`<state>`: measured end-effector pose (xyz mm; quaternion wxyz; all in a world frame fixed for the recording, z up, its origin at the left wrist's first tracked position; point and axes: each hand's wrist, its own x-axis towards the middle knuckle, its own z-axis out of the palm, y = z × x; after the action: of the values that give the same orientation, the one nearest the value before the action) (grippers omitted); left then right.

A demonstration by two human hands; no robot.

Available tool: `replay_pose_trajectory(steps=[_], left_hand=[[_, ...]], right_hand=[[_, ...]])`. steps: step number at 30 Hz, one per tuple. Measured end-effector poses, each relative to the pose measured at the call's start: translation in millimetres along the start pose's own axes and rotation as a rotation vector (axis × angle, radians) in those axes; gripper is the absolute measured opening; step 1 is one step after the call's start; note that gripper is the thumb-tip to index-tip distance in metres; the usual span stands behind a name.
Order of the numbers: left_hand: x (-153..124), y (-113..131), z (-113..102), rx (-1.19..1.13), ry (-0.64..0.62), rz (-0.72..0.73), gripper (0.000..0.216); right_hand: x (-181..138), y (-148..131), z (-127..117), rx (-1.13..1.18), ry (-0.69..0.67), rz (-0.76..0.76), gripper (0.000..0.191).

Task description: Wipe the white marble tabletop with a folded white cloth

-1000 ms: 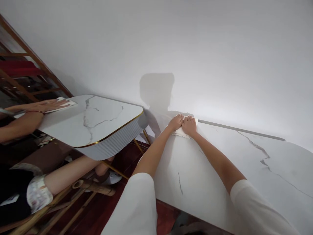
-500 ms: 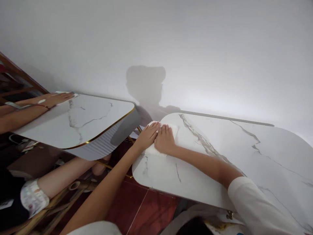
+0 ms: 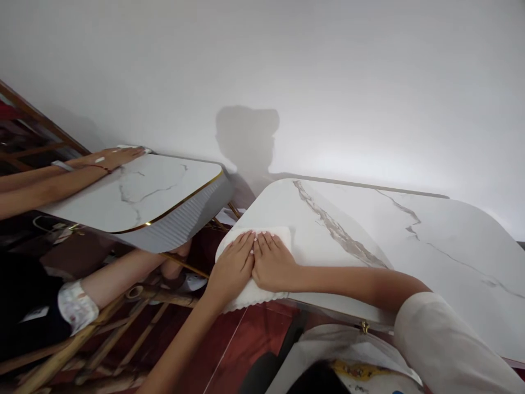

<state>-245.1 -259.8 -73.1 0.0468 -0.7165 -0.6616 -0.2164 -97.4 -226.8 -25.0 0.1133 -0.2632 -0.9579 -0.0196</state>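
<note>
A white cloth [image 3: 252,295] lies spread over the rounded left end of a white marble-patterned tabletop [image 3: 443,224], its scalloped lower edge hanging past the table's near edge. My left hand [image 3: 233,265] presses flat on the cloth with fingers stretched out. Beside it, touching at the fingers, my right hand [image 3: 274,262] also lies flat on the cloth, palm down. Neither hand grips the cloth; both are open on top of it.
To the left, a second marble-patterned table [image 3: 164,191] with a gold rim stands across a narrow gap. Another person's hands [image 3: 121,157] rest on a white cloth there. A bamboo chair [image 3: 135,317] sits below. Behind both tables rises a white wall [image 3: 369,82].
Both my hands and the cloth have slid toward me, from the table's far left part to its near left edge. The other person's hands have moved right along their table.
</note>
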Motion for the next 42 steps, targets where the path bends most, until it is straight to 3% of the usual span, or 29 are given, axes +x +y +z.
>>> replay_pose_trajectory(steps=[3, 8, 10, 16, 25, 29, 35, 39, 42], left_hand=[[23.6, 15.6, 6.4, -0.026, 0.023, -0.057, 0.052], [85.0, 20.4, 20.0, -0.115, 0.040, -0.057, 0.047], [111.1, 15.9, 25.9, -0.147, 0.051, -0.067, 0.046], [173.7, -7.1, 44.9, -0.236, 0.095, -0.092, 0.044], [237.9, -28.7, 68.3, -0.238, 0.090, -0.127, 0.044], [261.7, -15.3, 76.0, -0.234, 0.074, -0.088, 0.043], [284.9, 26.1, 83.6, -0.254, 0.055, 0.005, 0.042], [287.1, 43.5, 82.1, -0.285, -0.012, 0.103, 0.044], [277.1, 43.5, 79.3, -0.330, -0.059, 0.161, 0.047]], right_hand=[[3.4, 22.7, -7.4, 0.033, -0.056, 0.017, 0.056], [34.4, 57.4, -6.9, 0.040, -0.134, 0.309, 0.053], [50.8, 74.4, -2.1, 0.032, -0.109, 0.361, 0.052], [92.3, 128.6, 14.3, -0.018, 0.037, 0.276, 0.047], [137.2, 180.5, 28.2, -0.056, 0.098, 0.289, 0.041], [136.3, 205.7, 24.9, -0.045, 0.083, 0.349, 0.043], [107.5, 232.3, 8.2, -0.050, 0.072, 0.468, 0.046], [88.2, 228.9, 3.8, -0.063, 0.074, 0.584, 0.049], [76.8, 211.9, 2.9, -0.078, 0.078, 0.638, 0.050]])
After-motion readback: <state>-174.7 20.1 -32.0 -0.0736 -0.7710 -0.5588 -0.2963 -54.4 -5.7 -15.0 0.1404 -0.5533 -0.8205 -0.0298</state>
